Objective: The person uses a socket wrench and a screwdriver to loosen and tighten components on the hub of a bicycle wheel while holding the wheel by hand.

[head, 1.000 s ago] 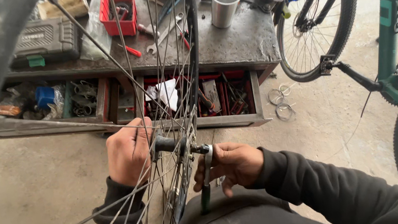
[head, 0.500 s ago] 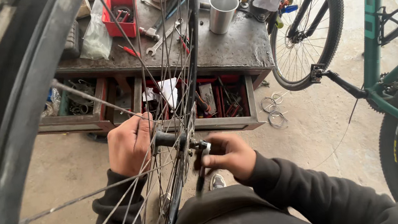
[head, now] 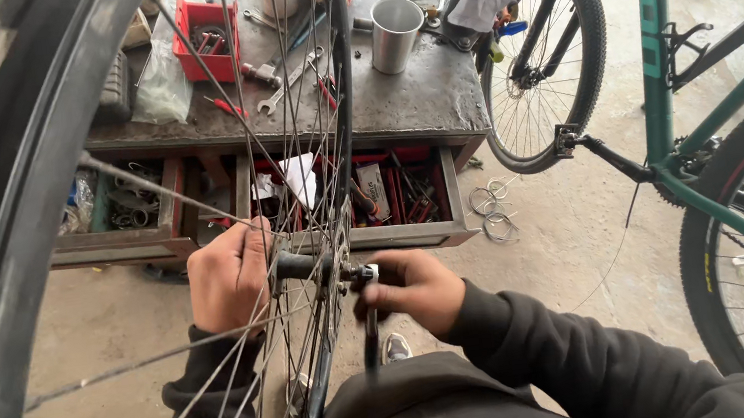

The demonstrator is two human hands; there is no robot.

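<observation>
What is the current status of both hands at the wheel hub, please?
Left hand gripping hub. Right hand shut on wrench at axle. Spokes crowd both.

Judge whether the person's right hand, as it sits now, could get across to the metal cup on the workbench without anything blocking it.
Probably not directly: the right hand grips a wrench at the hub, and the spoked wheel stands between it and the metal cup.

Wheel rim (head: 6,235) blurred, cut off by frame.
</observation>
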